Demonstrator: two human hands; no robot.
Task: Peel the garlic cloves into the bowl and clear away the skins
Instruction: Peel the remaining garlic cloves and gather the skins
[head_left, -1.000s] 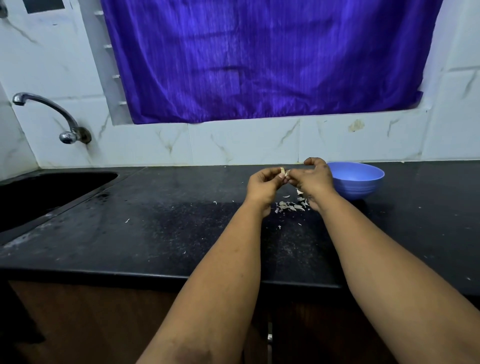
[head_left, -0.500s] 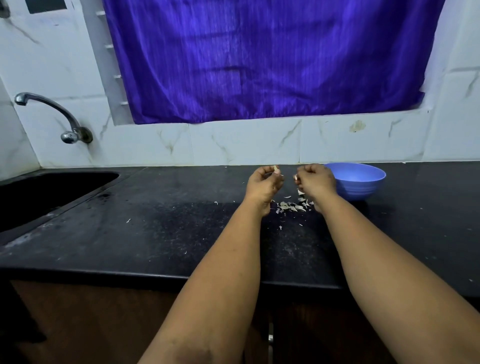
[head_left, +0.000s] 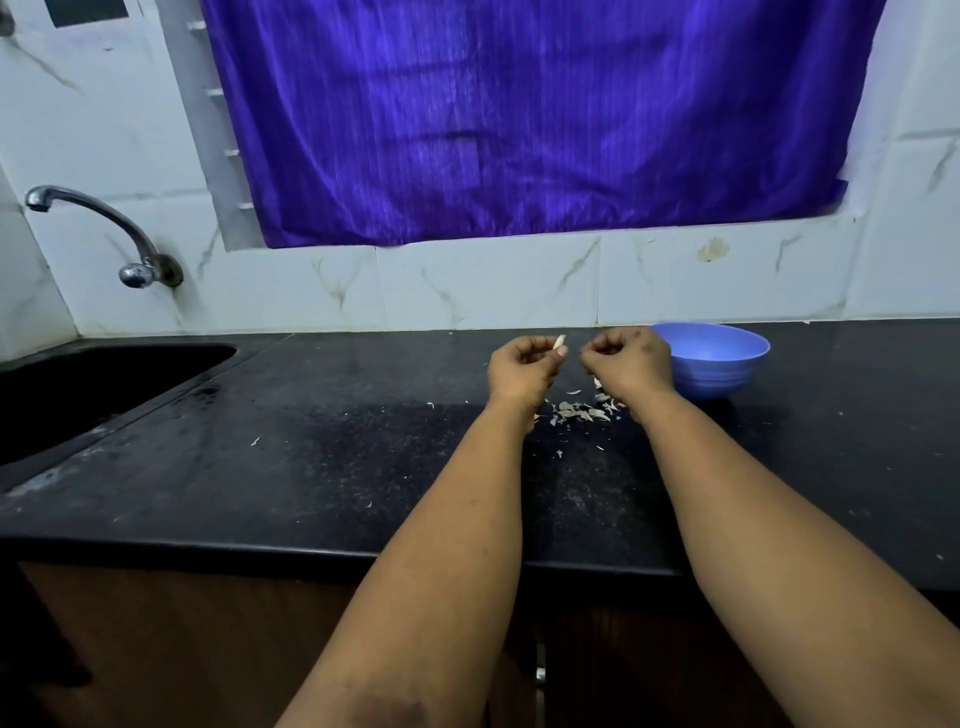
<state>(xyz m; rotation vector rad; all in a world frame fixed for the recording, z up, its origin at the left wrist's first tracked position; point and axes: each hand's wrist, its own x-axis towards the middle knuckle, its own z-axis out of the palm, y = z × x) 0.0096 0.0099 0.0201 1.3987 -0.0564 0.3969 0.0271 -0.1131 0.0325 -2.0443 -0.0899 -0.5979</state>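
The hands have been drawn apart: the garlic clove (head_left: 559, 341) is pinched by the left hand (head_left: 523, 366), right hand (head_left: 626, 364) fingers curled, contents unclear. Skins (head_left: 582, 410) at the bowl's (head_left: 727, 371) nine o'clock could be scattered across the desk (head_left: 311, 457).

surface: black countertop (head_left: 311, 467) | on it: blue bowl (head_left: 711, 364), garlic skins (head_left: 582, 412), scattered flecks

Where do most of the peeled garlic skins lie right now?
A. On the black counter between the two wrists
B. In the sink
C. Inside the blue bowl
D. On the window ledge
A: the pale garlic skins are scattered on the black counter between the wrists, just left of the blue bowl.
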